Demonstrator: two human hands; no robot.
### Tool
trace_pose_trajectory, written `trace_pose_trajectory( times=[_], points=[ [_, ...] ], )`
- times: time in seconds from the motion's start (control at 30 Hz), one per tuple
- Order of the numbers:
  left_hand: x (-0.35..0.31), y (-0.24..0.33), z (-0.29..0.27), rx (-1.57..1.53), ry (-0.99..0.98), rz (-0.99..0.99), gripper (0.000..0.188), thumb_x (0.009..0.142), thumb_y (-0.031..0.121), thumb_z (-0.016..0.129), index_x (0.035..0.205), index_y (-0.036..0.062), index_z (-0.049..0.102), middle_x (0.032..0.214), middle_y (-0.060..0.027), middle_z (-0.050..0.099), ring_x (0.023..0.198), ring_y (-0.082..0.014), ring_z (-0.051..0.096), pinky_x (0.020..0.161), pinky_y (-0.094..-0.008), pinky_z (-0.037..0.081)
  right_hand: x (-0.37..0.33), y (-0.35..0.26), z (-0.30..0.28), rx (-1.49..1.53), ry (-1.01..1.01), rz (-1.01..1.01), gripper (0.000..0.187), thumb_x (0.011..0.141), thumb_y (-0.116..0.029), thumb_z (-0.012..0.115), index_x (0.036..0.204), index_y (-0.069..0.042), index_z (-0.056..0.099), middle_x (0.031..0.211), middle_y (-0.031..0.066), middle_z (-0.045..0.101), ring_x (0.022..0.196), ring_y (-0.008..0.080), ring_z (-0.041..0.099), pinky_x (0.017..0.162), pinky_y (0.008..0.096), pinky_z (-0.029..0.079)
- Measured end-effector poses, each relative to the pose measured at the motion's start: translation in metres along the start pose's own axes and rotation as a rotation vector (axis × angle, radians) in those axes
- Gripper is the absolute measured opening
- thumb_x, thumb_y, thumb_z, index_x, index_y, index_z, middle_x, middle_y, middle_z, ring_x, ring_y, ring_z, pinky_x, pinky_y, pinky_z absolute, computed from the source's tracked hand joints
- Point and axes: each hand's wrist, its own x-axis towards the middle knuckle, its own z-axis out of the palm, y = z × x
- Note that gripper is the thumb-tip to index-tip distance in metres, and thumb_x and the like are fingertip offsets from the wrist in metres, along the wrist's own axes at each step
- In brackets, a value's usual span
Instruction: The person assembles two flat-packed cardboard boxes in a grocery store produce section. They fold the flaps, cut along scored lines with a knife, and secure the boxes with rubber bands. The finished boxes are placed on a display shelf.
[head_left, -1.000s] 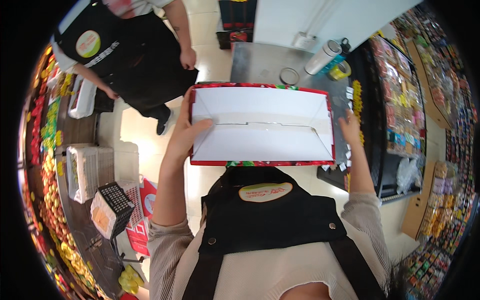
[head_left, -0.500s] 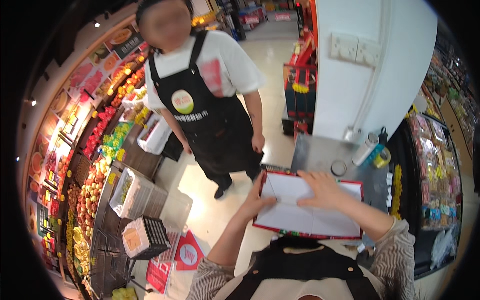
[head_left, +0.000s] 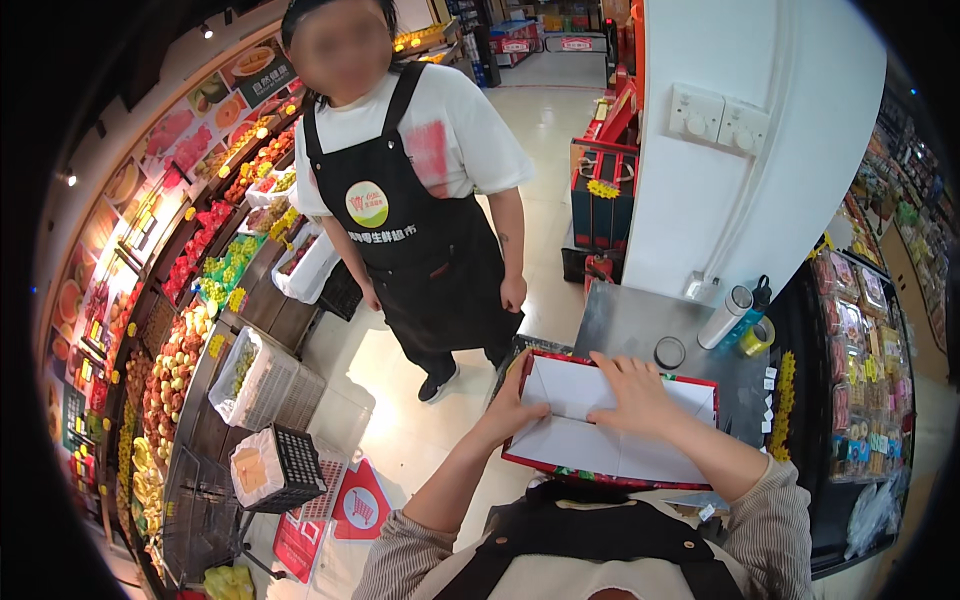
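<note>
A cardboard box (head_left: 570,448) with a white inside and red patterned edges lies with its inner side up in front of my chest. My left hand (head_left: 512,408) grips its left end, thumb inside and fingers round the outer side, partly hidden. My right hand (head_left: 640,405) is laid over the far part of the box. Its fingers stretch apart toward the far rim, and the thumb points left over the white inside. Both thumb tips come near each other over a crease.
A metal table (head_left: 625,315) beyond the box carries a tape roll (head_left: 670,352), a white bottle (head_left: 726,318), a teal bottle (head_left: 752,305) and yellow tape (head_left: 757,338). An aproned person (head_left: 410,200) stands ahead left. Fruit shelves (head_left: 180,370) line the left; a black crate (head_left: 285,470) stands nearer.
The box and both hands appear slightly lower and further left in the picture, and the surroundings have shifted a little too. Both hands keep nearly the same places on the box.
</note>
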Motion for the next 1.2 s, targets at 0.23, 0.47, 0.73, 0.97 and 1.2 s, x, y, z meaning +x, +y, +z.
trace_pose_trajectory(
  times=[0.23,0.47,0.73,0.97,1.2],
  points=[
    [-0.003,0.001,0.004,0.053,0.041,0.029,0.103,0.071,0.003,0.071,0.156,0.0016,0.015,0.153,-0.0228,0.032,0.144,-0.0303,0.031,0.118,-0.0356,0.025,0.002,-0.003,0.003,-0.038,0.009,0.036,0.094,0.07,-0.043,0.081,0.148,-0.012,0.04,0.117,0.014,0.056,0.112,0.0316,0.05,0.097,0.0438,0.035],
    [0.003,-0.006,-0.004,0.071,0.006,0.108,0.107,0.071,0.006,0.077,0.156,-0.0003,0.013,0.151,-0.0199,0.034,0.144,-0.0275,0.031,0.117,-0.0352,0.025,0.004,0.013,0.004,0.079,0.076,-0.053,0.094,0.069,-0.045,0.08,0.147,-0.01,0.041,0.123,0.0138,0.053,0.118,0.0314,0.049,0.1,0.043,0.034],
    [-0.006,0.024,0.001,-0.04,-0.072,0.036,0.108,0.075,0.02,0.081,0.159,0.006,0.012,0.149,-0.0206,0.039,0.136,-0.0312,0.042,0.113,-0.0403,0.032,-0.009,0.018,-0.005,0.112,0.154,-0.143,0.091,0.075,-0.047,0.077,0.147,-0.006,0.04,0.137,0.0181,0.05,0.124,0.036,0.047,0.107,0.0442,0.032],
    [-0.019,0.023,0.001,-0.151,-0.013,-0.026,0.109,0.074,0.015,0.081,0.159,0.0073,0.012,0.149,-0.0204,0.04,0.134,-0.029,0.042,0.113,-0.0393,0.034,-0.004,0.014,-0.002,0.034,0.155,-0.171,0.091,0.075,-0.048,0.076,0.146,-0.004,0.041,0.138,0.0192,0.05,0.127,0.0365,0.046,0.108,0.0448,0.032],
    [0.018,-0.024,0.039,0.12,0.008,0.173,0.109,0.07,0.02,0.081,0.157,0.0018,0.017,0.156,-0.0229,0.029,0.144,-0.0307,0.03,0.118,-0.0366,0.026,-0.03,0.036,-0.002,0.023,0.158,-0.125,0.092,0.072,-0.039,0.081,0.145,0.0,0.04,0.137,0.0237,0.05,0.125,0.0412,0.047,0.107,0.049,0.033]
  ],
)
